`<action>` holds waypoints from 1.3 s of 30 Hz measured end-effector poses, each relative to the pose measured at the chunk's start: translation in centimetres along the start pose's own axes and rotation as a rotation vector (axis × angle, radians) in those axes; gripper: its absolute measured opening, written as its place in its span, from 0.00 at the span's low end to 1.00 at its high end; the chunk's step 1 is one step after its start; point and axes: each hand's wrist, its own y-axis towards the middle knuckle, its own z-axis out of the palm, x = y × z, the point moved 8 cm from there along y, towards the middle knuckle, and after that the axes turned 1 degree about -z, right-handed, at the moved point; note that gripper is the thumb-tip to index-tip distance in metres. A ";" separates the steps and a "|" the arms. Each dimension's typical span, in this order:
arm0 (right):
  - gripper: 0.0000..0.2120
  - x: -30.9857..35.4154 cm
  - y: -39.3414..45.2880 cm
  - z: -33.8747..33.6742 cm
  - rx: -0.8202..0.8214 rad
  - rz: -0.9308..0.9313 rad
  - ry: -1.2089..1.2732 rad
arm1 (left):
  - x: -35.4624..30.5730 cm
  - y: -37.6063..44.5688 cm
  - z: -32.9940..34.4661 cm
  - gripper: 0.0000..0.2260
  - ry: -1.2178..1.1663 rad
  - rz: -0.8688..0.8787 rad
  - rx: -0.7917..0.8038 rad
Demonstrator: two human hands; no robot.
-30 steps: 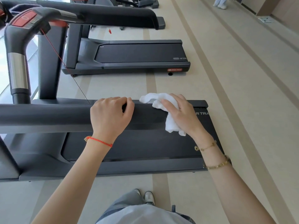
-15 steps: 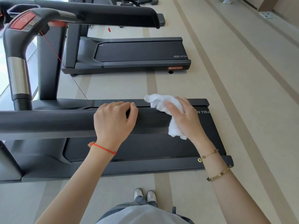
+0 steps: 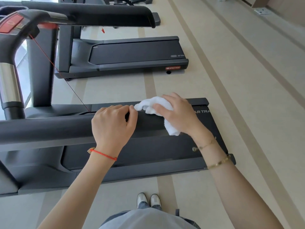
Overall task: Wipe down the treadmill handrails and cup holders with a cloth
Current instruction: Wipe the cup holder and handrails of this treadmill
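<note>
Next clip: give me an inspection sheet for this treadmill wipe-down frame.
Surface: dark handrail, horizontal across view.
Job's things: white cloth bunched on the handrail near its end.
Clutter: nothing seen.
Grips: left hand curled over the handrail; right hand presses the cloth.
Cables: red safety cord running from console down to the deck.
Surroundings: second treadmill beyond; beige floor; cup holders not seen.

**One head-worn view, looking steeply down**

A single wide-angle camera sits on the person's head, facing forward and down. It is close above the near treadmill's handrail (image 3: 49,128), with the floor (image 3: 231,96) and the person's own shoes (image 3: 148,199) directly beneath. Straight lines bow toward the edges.
</note>
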 end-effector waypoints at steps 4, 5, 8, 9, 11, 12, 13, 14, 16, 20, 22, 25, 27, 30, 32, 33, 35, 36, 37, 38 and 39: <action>0.09 -2.3 -0.5 0.4 0.146 0.149 0.438 | -0.1 0.0 -0.1 0.21 -0.020 -0.002 -0.009; 0.08 -2.8 -1.0 0.4 0.131 0.175 0.496 | 0.0 0.0 -0.2 0.21 -0.019 -0.005 -0.009; 0.07 -3.9 -2.3 0.3 0.007 0.222 0.501 | -0.1 0.0 -0.3 0.21 -0.015 -0.010 -0.010; 0.07 -4.0 -2.8 0.1 -0.047 0.216 0.480 | -0.2 0.0 -0.4 0.21 -0.015 -0.008 -0.010; 0.13 -4.0 -4.0 -0.3 -0.188 0.148 0.409 | -0.2 0.0 -0.4 0.21 -0.015 -0.007 -0.010; 0.15 -3.7 -4.7 -0.3 -0.254 0.102 0.348 | -0.2 0.0 -0.3 0.21 -0.014 -0.006 -0.008; 0.17 -3.3 -5.4 -0.2 -0.304 0.056 0.279 | -0.2 0.0 -0.3 0.21 -0.012 -0.005 -0.006; 0.17 -2.8 -5.8 -0.1 -0.331 0.017 0.216 | -0.2 -0.1 -0.3 0.21 -0.009 -0.004 -0.007; 0.16 -2.3 -5.3 -0.1 -0.314 -0.011 0.157 | -0.2 -0.1 -0.1 0.21 -0.004 -0.003 0.005; 0.13 -3.5 -2.9 -0.4 -0.186 0.170 0.432 | 0.0 -0.1 0.1 0.22 0.000 -0.016 0.029; 0.10 -4.4 -2.9 -0.1 -0.167 0.250 0.542 | 0.0 -0.2 0.1 0.22 -0.004 -0.020 0.035; 0.12 -4.3 -3.9 0.1 -0.219 0.258 0.557 | 0.0 -0.2 0.0 0.22 -0.003 -0.014 0.026; 0.13 -3.9 -4.7 -0.2 -0.307 0.214 0.483 | -0.1 -0.2 -0.1 0.22 0.001 -0.013 0.021; 0.15 -2.2 -5.6 -0.5 -0.363 0.095 0.213 | -0.1 -0.2 0.1 0.22 0.005 -0.017 0.022; 0.16 -0.6 -4.6 -0.4 -0.311 0.028 0.049 | -0.1 -0.3 0.1 0.22 0.004 -0.011 0.022; 0.15 0.0 -3.7 -0.3 -0.265 0.011 -0.008 | -0.1 -0.3 0.1 0.22 0.005 -0.009 0.019; 0.13 0.1 -1.8 -0.3 -0.145 0.042 -0.004 | -0.1 -0.2 0.0 0.21 0.005 -0.014 0.019; 0.13 -0.4 -1.2 -0.4 -0.087 0.081 0.067 | -0.1 -0.2 0.0 0.21 0.003 -0.017 0.018; 0.12 -1.1 -1.0 -0.5 -0.048 0.124 0.172 | -0.1 -0.2 -0.1 0.22 0.001 -0.018 0.017; 0.12 -1.8 -1.2 -0.5 -0.035 0.166 0.285 | 0.0 -0.2 -0.1 0.22 -0.002 -0.019 0.016; 0.11 -2.5 -1.8 -0.4 -0.049 0.203 0.372 | 0.0 -0.2 -0.1 0.22 -0.004 -0.018 0.016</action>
